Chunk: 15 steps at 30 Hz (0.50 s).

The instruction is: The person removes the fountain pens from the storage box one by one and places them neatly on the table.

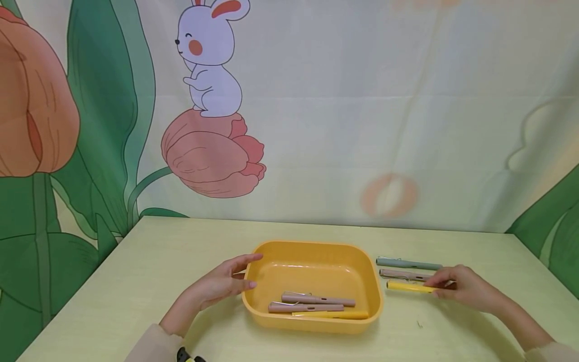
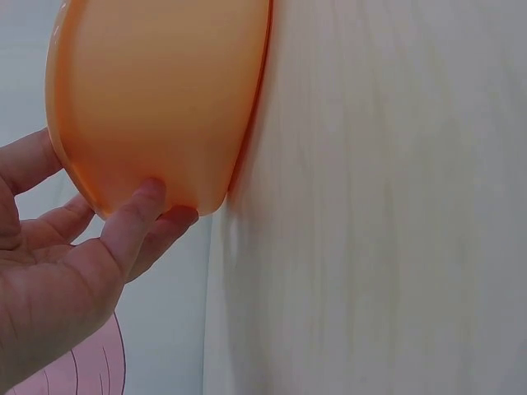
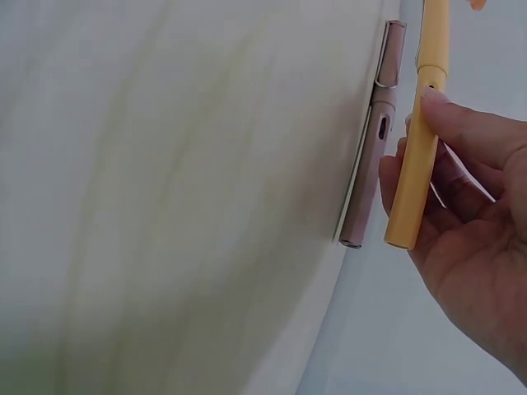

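My left hand grips the left end of a yellow-orange plastic tray, its thumb and forefinger over the rim. Its fingers touch the tray wall in the left wrist view. Inside the tray, near its front side, lie two dusty-pink pens and a yellow pen. Right of the tray, my right hand pinches a second yellow pen by its barrel between thumb and fingers. Just behind it lies another pink capped pen with a wire clip, its right end hidden by the hand.
A grey-green pen lies farthest back in the row right of the tray. The pale table ends at a wall hanging with a rabbit and tulips. A small dark-and-yellow object shows by the left sleeve.
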Available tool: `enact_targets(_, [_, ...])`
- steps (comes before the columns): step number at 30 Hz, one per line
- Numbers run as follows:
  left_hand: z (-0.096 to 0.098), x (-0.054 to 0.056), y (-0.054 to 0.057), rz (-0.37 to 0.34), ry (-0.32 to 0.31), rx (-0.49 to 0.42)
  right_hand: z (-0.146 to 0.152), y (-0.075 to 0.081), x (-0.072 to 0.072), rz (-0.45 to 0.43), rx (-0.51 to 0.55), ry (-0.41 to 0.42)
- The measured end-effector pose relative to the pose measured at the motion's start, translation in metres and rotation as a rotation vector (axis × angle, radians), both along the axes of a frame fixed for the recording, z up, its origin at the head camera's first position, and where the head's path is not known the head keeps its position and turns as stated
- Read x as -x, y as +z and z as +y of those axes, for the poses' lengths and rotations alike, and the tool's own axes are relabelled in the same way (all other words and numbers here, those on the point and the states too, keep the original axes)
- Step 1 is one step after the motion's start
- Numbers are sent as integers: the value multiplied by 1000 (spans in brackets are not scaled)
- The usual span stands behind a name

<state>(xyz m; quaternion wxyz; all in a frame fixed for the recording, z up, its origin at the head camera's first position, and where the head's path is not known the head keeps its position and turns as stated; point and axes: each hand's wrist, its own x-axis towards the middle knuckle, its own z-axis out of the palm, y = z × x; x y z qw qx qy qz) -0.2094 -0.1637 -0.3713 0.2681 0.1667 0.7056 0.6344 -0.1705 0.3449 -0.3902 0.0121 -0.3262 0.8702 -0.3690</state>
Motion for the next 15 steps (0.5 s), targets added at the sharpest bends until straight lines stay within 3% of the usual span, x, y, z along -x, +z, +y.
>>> enact_targets(7, [1,-1,1,3,12,18,-4,-3,4,34,-14,32])
enact_targets(15, [1,0,1,1,20,33,-7,-3,7,1,-57,8])
